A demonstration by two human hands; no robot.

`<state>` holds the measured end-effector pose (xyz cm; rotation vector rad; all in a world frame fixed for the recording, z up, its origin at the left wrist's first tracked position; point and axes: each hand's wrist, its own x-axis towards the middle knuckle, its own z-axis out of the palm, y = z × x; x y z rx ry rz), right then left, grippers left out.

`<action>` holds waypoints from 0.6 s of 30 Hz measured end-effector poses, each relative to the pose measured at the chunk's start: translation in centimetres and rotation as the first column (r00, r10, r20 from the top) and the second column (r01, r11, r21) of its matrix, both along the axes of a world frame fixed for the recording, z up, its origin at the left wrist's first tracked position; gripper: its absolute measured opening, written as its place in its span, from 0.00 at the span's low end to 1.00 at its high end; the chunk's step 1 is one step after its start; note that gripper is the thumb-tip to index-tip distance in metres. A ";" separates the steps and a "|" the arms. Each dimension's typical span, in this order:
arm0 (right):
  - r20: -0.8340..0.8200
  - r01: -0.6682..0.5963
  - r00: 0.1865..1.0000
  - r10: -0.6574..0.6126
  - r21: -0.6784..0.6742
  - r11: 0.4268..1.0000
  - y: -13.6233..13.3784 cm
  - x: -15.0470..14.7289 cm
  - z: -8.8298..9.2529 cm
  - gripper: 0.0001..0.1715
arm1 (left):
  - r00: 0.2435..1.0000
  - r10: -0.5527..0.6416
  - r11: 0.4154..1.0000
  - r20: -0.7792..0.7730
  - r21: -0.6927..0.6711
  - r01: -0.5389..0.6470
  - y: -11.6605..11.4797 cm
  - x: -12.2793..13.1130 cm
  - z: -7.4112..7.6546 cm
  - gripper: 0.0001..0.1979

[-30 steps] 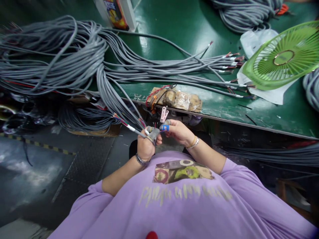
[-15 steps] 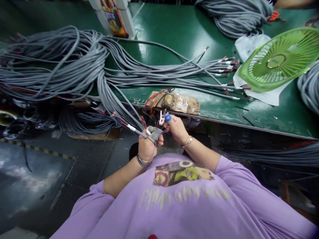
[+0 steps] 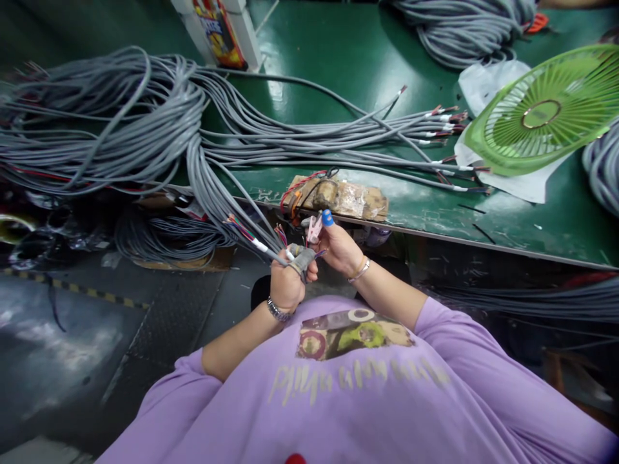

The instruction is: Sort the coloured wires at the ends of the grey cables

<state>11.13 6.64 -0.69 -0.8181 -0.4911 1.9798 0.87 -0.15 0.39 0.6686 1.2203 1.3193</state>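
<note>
My left hand [image 3: 286, 281], with a grey-taped finger and a wristwatch, is closed round the end of a grey cable [image 3: 264, 247] whose thin coloured wires stick out above the fist. My right hand [image 3: 338, 248], with a blue finger cot and a bracelet, pinches a small pink clip [image 3: 314, 228] just above those wires. Both hands hover below the edge of the green table [image 3: 387, 45], in front of a taped brown block [image 3: 345, 198] with red and black leads.
A thick bundle of grey cables [image 3: 120, 122] lies over the left of the table and hangs off its edge. Stripped cable ends [image 3: 442, 122] fan out at centre right. A green fan grille [image 3: 541, 109] rests on white plastic at right. More coils [image 3: 464, 26] lie at the back.
My right hand has risen slightly and moved up to the pink clip near the brown block. My left hand keeps its hold on the cable end.
</note>
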 end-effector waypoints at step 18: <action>0.329 -0.439 0.875 0.355 0.233 0.868 -1.0 3.8 -0.1 0.22 | 0.966 -0.198 0.979 -0.168 0.017 0.204 -1.7 -1.7 -1.8 0.14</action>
